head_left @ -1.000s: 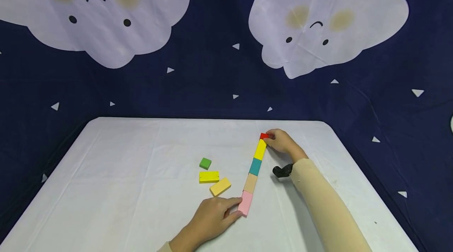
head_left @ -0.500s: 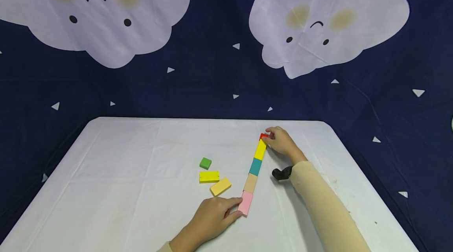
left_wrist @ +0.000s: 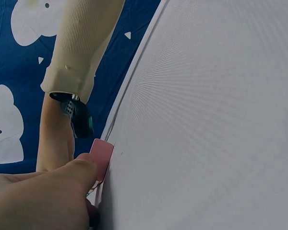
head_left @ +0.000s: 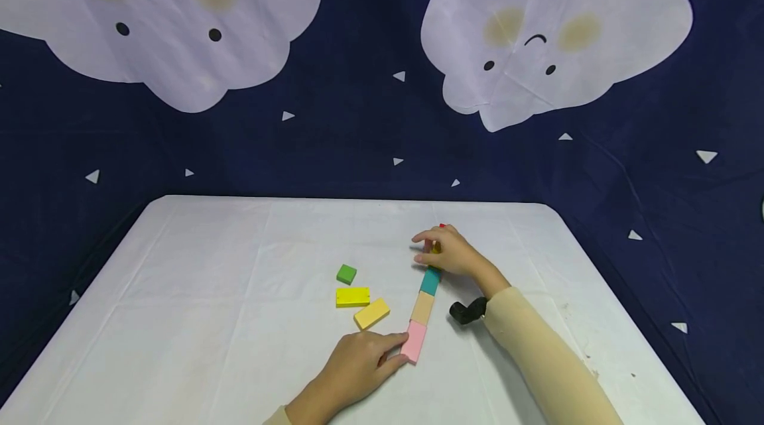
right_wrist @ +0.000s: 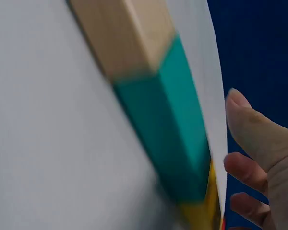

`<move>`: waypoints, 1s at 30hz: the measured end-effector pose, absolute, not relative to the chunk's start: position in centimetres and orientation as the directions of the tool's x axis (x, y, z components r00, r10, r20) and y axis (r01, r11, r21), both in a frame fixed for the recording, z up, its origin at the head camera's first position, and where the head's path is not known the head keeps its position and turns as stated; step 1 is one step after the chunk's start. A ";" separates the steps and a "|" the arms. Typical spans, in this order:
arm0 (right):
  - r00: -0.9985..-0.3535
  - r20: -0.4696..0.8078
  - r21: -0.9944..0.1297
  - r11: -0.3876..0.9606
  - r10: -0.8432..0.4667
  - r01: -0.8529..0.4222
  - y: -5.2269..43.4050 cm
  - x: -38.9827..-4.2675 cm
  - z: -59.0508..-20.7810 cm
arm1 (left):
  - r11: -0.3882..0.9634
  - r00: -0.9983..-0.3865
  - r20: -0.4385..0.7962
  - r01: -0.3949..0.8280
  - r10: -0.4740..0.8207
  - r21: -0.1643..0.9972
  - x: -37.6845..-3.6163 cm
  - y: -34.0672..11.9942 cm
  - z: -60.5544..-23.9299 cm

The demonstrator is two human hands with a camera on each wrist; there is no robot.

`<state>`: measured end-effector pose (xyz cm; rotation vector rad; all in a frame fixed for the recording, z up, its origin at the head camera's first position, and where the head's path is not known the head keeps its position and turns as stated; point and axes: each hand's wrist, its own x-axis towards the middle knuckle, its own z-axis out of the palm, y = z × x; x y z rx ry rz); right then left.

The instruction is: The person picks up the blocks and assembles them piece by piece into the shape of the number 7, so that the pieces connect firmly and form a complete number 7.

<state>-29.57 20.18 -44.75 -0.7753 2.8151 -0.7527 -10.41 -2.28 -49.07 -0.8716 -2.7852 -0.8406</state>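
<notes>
Pink block [head_left: 413,341] pinched by left hand [head_left: 357,368]; right hand [head_left: 449,253] over yellow block [head_left: 436,248].

Row of flat blocks on table: my left hand [head_left: 358,366] pinches pink block [head_left: 413,341]; tan block [head_left: 422,308], teal block [head_left: 430,280] adjoin end-to-end.

a staged play corner: white table [head_left: 179,319] before a navy cloud-face backdrop [head_left: 358,133].
</notes>
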 end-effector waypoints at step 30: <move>-0.551 -0.181 -0.618 0.530 -0.815 -0.581 14.9 -24.5 -44.6 | 0.654 -0.791 0.329 0.612 0.516 0.444 -10.4 -2.7 -49.2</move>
